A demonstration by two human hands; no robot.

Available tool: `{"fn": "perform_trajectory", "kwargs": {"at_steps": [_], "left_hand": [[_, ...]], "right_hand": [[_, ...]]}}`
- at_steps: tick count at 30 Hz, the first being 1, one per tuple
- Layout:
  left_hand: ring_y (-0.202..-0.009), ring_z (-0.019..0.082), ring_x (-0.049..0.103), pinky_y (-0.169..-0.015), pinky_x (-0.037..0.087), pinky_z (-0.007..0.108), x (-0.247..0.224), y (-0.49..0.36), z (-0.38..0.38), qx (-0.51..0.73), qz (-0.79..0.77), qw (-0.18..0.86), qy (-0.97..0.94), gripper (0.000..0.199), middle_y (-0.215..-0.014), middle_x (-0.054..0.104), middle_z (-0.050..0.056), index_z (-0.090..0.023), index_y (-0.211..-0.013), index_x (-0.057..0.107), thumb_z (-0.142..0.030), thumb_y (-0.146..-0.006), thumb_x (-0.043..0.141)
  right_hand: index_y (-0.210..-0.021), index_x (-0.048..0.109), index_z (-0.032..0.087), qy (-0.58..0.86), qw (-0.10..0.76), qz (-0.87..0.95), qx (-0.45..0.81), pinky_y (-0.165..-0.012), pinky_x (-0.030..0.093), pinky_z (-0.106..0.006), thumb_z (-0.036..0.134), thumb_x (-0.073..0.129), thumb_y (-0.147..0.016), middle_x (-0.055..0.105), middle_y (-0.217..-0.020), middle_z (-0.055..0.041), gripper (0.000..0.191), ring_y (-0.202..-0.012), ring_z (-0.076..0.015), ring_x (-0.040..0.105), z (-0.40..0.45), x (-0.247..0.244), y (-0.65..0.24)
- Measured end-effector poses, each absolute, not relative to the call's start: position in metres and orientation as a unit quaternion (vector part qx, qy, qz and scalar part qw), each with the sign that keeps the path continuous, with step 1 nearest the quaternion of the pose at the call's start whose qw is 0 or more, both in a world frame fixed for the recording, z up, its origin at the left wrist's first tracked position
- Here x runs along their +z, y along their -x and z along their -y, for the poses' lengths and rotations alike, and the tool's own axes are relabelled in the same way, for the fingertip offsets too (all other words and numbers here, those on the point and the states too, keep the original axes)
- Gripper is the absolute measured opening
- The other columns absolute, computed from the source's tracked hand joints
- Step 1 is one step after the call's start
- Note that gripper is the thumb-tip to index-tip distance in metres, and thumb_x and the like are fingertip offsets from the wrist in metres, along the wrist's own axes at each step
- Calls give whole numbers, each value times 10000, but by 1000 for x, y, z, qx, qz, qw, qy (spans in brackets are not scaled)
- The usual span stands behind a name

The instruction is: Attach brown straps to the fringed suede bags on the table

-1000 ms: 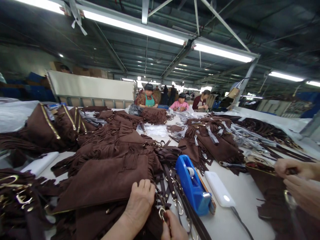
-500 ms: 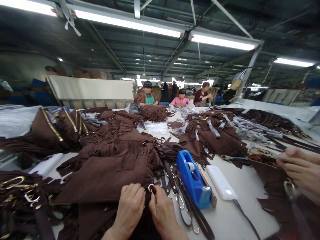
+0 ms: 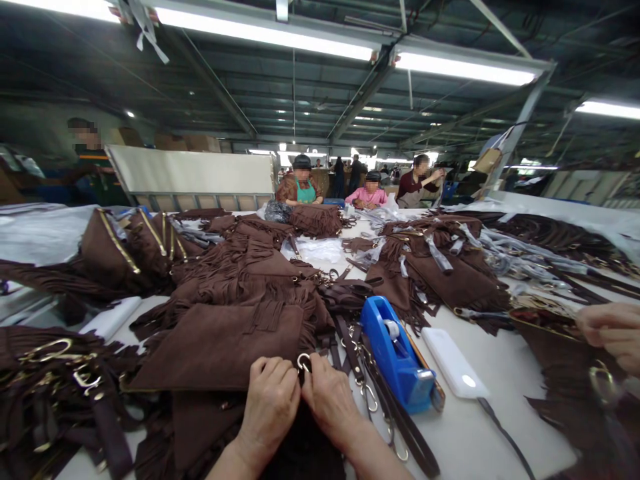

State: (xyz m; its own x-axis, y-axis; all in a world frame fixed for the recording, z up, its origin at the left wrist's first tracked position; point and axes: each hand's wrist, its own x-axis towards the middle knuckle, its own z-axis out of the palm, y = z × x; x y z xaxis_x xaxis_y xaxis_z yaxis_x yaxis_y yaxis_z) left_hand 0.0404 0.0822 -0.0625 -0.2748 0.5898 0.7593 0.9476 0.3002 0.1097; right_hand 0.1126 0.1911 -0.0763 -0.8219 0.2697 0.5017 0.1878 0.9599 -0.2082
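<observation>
Nearest, mid-table: both hands meet at the lower right corner of a dark brown fringed bag (image 3: 225, 340), which lies flat, on top of more brown material, its gold-edged side toward the wearer. Left hand (image 3: 273, 400): fingers pressed together and curled down at the bag's edge; tips hidden, so cannot tell what, if anything, they pinch. Right hand (image 3: 327, 393): thumb and fingers drawn in close, pinching dark material just below a pale metal ring (image 3: 299, 360), which shows upright between the two hands, beside the bag's corner. Lower left, a heap of dark straps (image 3: 113, 427) with gold clasps (image 3: 86, 381). Right of the hands, more dark straps and metal hooks run alongside a blue tape dispenser (image 3: 395, 357); just past it on the white table (image 3: 505, 380), a white device (image 3: 453, 363) with a round light and dark cord. Right edge: a co-worker's hand (image 3: 613, 333), blurred, near the open top of another brown bag (image 3: 550, 367); finger state there unclear. Beyond: fringed brown pieces piled across the middle, bags with gold zippers (image 3: 110, 247) at left, plastic-wrapped parts at right. Far side of the table, three people: one in a green apron (image 3: 305, 193), one in a pink top (image 3: 367, 197), one in dark red (image 3: 411, 187) with hands raised. Far left, a person beside a white partition (image 3: 195, 175). Overhead, long tube lights (image 3: 270, 33) beneath a dark roof.
</observation>
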Motion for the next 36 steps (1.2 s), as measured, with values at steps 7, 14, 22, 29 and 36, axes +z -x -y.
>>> {"fn": "perform_trajectory", "kwargs": {"at_steps": [7,14,22,29,36], "left_hand": [[-723,148,522,-767,306,339,-47,-35,-71,-327,737,295,513,195,-748,619,-3,-170,-712,565,-95,-842,441],[-732,146,521,-744,337,309,-41,-30,-55,-342,722,300,522,154,-751,600,-1,-172,-760,545,-93,-841,441],[-716,145,512,-719,384,299,-43,-28,-52,-336,715,296,537,149,-736,575,11,-165,-755,523,-77,-840,440],[-690,146,505,-712,398,312,-45,-22,-49,-325,724,294,533,201,-706,565,21,-165,-726,524,-69,-843,392],[-716,151,535,-725,413,320,-41,-18,-40,-305,736,254,548,212,-734,592,18,-176,-727,527,-138,-882,388]], "right_hand": [[-848,442,206,96,295,949,61,-462,430,-262,99,455,-803,596,-708,-8,117,-576,-192,617,-185,-68,-107],[-825,433,206,61,355,931,54,-407,394,-269,113,382,-828,565,-645,-2,105,-503,-188,590,-169,-65,-94],[-880,435,179,57,396,916,31,-384,394,-258,160,200,-914,535,-618,-9,238,-446,-176,562,-165,-70,-96],[-915,430,162,66,394,916,37,-402,397,-250,127,257,-880,531,-621,-9,180,-449,-180,564,-157,-83,-94],[-922,477,167,58,315,936,147,-459,410,-250,111,344,-810,620,-695,-47,183,-550,-201,632,-159,-86,-104]]}}
